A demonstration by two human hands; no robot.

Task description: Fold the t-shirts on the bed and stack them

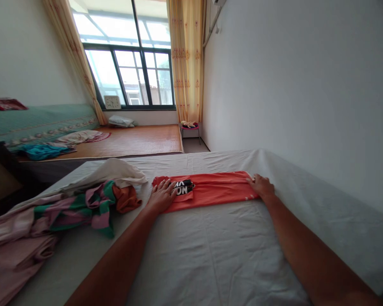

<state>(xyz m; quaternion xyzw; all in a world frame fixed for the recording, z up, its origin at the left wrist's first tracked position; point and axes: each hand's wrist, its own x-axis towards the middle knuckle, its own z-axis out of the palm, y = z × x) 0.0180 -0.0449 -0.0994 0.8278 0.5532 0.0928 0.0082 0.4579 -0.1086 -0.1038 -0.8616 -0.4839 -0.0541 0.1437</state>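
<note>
A folded orange-red shirt (221,187) lies as a long strip across the white sheet. Black-and-white lettering shows on its left part. My left hand (162,195) rests flat on the left end, fingers spread over the cloth beside the lettering. At the opposite end, my right hand (262,187) has its fingers closed on the shirt's edge, thumb side toward me. Left of my left hand lies a heap of clothes: a green-and-pink piece (83,208), a rust-orange piece (126,199), a cream cloth (121,172) and a pale pink garment (19,250).
The white sheet (207,263) spreads under both forearms, with a wall (300,106) along its right side. Beyond it stands a bed with a brown mat (140,138), holding a blue cloth (44,151). A pink stool (190,126) is by the curtain (188,63).
</note>
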